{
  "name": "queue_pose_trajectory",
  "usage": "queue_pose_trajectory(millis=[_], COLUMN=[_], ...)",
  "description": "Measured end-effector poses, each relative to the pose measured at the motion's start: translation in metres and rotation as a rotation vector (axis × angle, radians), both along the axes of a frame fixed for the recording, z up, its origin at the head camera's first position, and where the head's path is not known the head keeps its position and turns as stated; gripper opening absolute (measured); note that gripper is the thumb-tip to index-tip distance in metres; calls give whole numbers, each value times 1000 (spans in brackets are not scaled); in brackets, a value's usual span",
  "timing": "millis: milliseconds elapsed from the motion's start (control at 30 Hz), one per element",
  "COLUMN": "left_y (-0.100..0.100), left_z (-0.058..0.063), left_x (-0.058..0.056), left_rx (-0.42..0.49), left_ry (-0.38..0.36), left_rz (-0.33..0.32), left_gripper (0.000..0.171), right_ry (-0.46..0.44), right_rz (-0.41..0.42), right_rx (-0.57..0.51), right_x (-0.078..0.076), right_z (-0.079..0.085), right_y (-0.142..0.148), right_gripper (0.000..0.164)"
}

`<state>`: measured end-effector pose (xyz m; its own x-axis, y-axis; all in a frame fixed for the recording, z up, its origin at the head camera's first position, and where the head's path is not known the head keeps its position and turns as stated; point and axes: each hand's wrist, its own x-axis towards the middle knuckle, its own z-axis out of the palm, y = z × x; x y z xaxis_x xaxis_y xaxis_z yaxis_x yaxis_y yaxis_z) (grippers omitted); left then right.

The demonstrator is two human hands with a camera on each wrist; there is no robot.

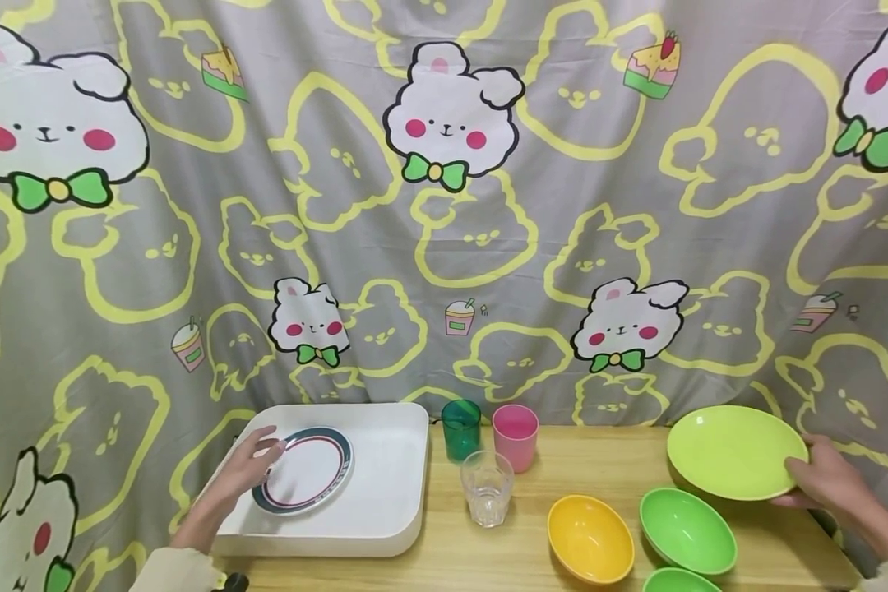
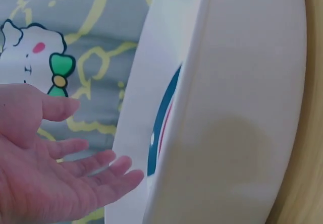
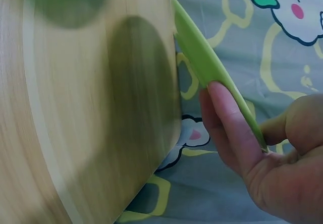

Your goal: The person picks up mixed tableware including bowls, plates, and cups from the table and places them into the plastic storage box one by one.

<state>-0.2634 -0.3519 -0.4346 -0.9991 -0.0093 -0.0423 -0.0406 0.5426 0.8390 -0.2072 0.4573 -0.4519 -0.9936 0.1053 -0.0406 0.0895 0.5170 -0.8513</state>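
Note:
My right hand grips a yellow-green plate by its right edge, thumb on top and fingers underneath. In the right wrist view this plate is tilted and raised, its shadow falling on the wooden table. At the left, a white plate with a teal rim and a thin red ring lies in a white tray. Over that plate's left side is my left hand. The left wrist view shows this hand with fingers spread and nothing held, beside the tray wall.
A teal cup, a pink cup and a clear glass stand right of the tray. Nearer the right hand are an orange bowl, a green bowl and another green bowl. A patterned curtain hangs behind.

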Motion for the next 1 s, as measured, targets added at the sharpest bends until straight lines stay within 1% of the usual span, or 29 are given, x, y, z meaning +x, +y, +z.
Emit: queue_pose_trajectory(millis=[67,167,333,467,600,733,833,1000], left_y=[4,10,22,29,37,46,54,65], left_z=[1,2,5,7,12,19,23,25], left_x=[0,-2,-1,1,-1,-2,-1,-1], left_rx=[47,94,143,164,193,238,261,303], left_ry=[4,20,53,62,87,80,79,111], left_rz=[-5,-9,0,1,1,3,4,-2], left_gripper=[57,58,57,58,61,66,67,63], right_ry=[4,0,15,59,117,127,123,137], right_rz=[-7,0,3,-28,-77,-125,-129,-149], right_rx=[-2,-11,-42,-69,-89,-114,-147,-201], right_x=[1,2,4,6,7,8,9,12], right_z=[0,1,2,4,8,11,12,12], right_y=[0,0,0,-4,-11,-17,-22,-32], right_gripper=[52,53,53,55,59,63,63,67])
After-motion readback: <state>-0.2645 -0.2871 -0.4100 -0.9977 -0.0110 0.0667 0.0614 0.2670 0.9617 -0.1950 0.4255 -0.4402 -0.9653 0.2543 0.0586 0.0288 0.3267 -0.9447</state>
